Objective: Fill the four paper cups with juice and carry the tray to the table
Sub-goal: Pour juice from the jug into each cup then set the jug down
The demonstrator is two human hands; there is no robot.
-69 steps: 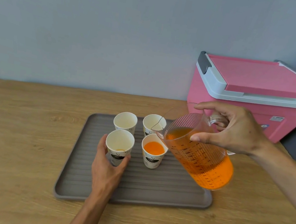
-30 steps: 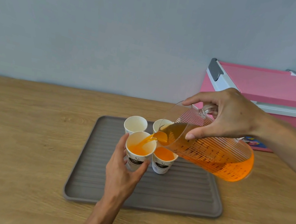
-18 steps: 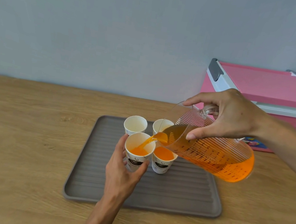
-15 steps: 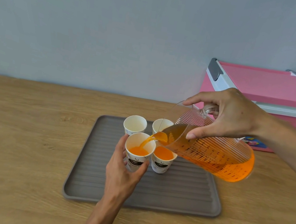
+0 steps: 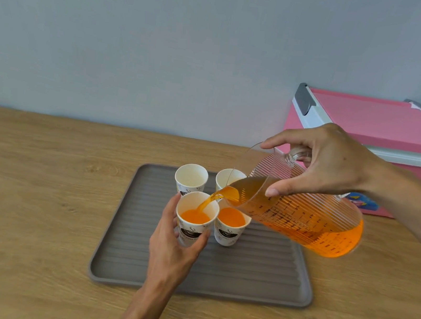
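Several paper cups stand close together on a grey ribbed tray (image 5: 253, 282). My left hand (image 5: 171, 252) grips the near left cup (image 5: 194, 219) from its near side. My right hand (image 5: 324, 163) holds a clear ribbed jug (image 5: 302, 215) of orange juice by its handle, tilted to the left. A stream of juice runs from the spout into the near left cup, which is partly full. The near right cup (image 5: 230, 224) holds juice close to its rim. The far left cup (image 5: 190, 179) looks empty. The jug's spout partly hides the far right cup (image 5: 224, 179).
The tray lies on a wooden table (image 5: 34, 186) against a grey wall. A pink cooler box (image 5: 390, 130) with a white rim and grey latch stands at the back right, behind my right arm. A small colourful item (image 5: 361, 204) lies at its foot.
I brought the jug over from the near right cup and tilted it above the near left cup. Juice has been streaming in and its level has risen. My left hand has kept hold of that cup.
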